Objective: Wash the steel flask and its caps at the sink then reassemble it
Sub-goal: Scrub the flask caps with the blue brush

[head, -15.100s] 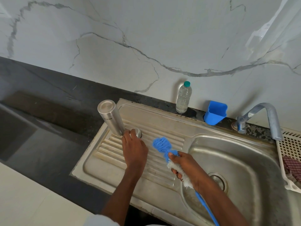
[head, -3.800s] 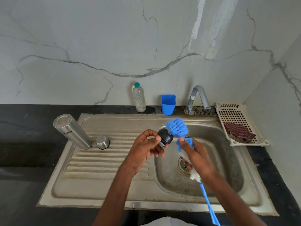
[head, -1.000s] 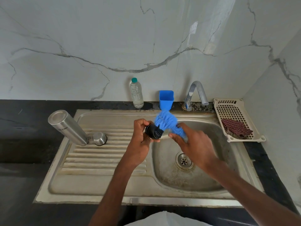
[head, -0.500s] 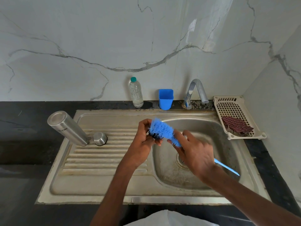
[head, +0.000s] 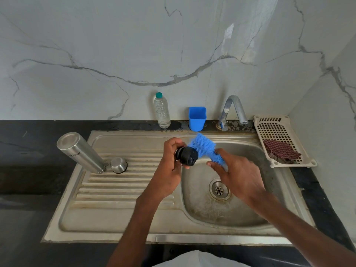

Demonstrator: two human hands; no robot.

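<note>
My left hand (head: pixel 169 170) grips the black inner cap (head: pixel 186 158) over the left rim of the sink basin (head: pixel 221 212). My right hand (head: pixel 238 176) holds the blue brush (head: pixel 205 148) by its neck, with the bristles against the cap's far side. The handle is hidden under my right hand. The steel flask (head: pixel 79 152) stands upside down on the left end of the ribbed drainboard (head: pixel 119 191). The steel outer cap (head: pixel 118 165) stands beside it, to its right.
A clear water bottle (head: pixel 162 110), a blue cup (head: pixel 197 118) and the tap (head: pixel 234 110) line the back ledge. A white perforated tray (head: pixel 277 130) holding a checked cloth (head: pixel 280 151) sits right of the sink. Dark countertop lies to the left.
The brush head has swung from over the cap to its far right side, so the black cap shows again. My right hand shifted slightly right. Flask and steel cap have not moved.
</note>
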